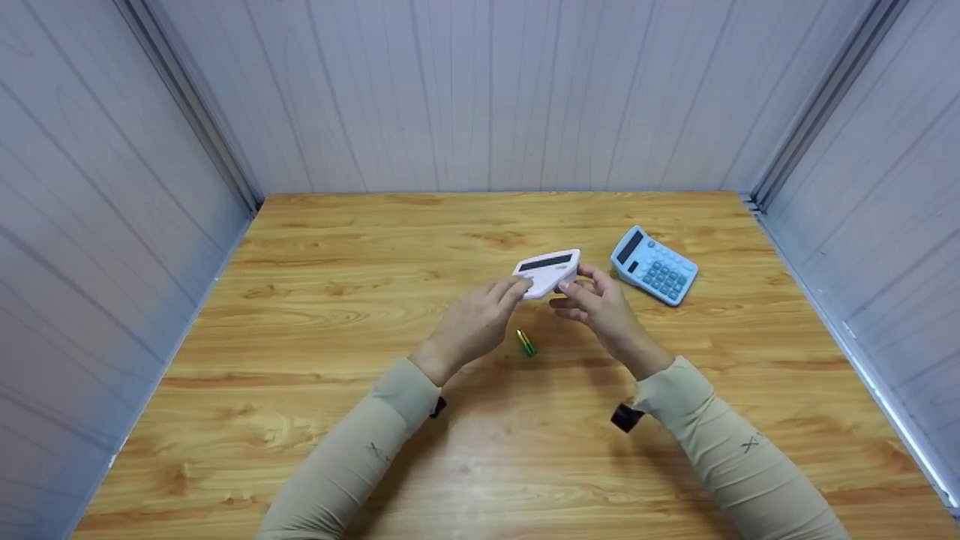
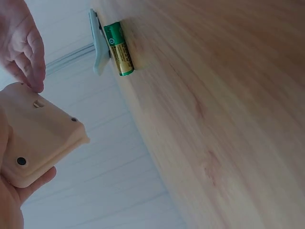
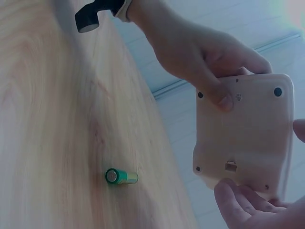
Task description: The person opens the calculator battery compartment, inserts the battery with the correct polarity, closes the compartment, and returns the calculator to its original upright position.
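I have the pale calculator [image 1: 550, 270] in both hands, raised off the tabletop [image 1: 337, 300], about midway between its left and right edges and nearer the far edge than my sleeves [image 1: 352, 450] are. My left grip [image 1: 476, 319] is closed on its left side: the fingers lie over the front, and the thumb [image 3: 220, 98] presses on the back. My right grip [image 1: 607, 311] is only slightly parted, its thumb and fingers taking hold of the right end, with the lower fingers loosely bent beneath. One fingertip touches the back just beside a small notch [image 3: 230, 166]. The calculator is tilted, its screen [image 1: 546, 262] facing up.

Below it, a green and gold battery [image 1: 526, 343] lies on the tabletop between my wrists, touched by neither grip. The blue calculator [image 1: 656, 266] rests toward the tabletop's far right corner, just beyond my right fingers, keys up.
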Action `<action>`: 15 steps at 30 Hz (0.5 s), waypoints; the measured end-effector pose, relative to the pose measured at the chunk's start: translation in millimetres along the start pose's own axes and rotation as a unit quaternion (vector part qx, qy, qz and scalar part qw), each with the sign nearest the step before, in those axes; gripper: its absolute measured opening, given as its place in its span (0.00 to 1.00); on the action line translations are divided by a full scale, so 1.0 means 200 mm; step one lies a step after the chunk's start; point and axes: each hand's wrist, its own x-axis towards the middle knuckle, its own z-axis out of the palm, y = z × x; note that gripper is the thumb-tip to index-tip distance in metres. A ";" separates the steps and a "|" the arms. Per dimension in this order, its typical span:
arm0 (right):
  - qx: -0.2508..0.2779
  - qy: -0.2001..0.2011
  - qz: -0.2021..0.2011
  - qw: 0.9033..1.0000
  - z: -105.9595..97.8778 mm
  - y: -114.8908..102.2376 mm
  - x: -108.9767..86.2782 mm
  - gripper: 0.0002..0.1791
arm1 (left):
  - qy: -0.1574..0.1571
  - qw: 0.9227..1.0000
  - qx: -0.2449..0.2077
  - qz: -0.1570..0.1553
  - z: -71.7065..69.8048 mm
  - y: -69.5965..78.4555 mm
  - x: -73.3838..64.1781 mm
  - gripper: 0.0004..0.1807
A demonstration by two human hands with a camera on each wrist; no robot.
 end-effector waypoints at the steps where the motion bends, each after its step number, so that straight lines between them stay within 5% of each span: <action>1: 0.006 -0.002 0.003 1.000 0.00 0.00 0.00 0.28 | 0.001 1.000 0.014 0.008 0.00 0.00 0.00 0.21; 8: 0.045 0.007 0.033 0.998 0.01 0.00 0.00 0.22 | 0.002 0.990 0.121 0.066 0.02 0.00 0.01 0.18; 15: 0.082 0.012 0.050 0.995 0.01 -0.01 0.01 0.22 | 0.000 0.985 0.148 0.088 0.02 0.01 0.00 0.19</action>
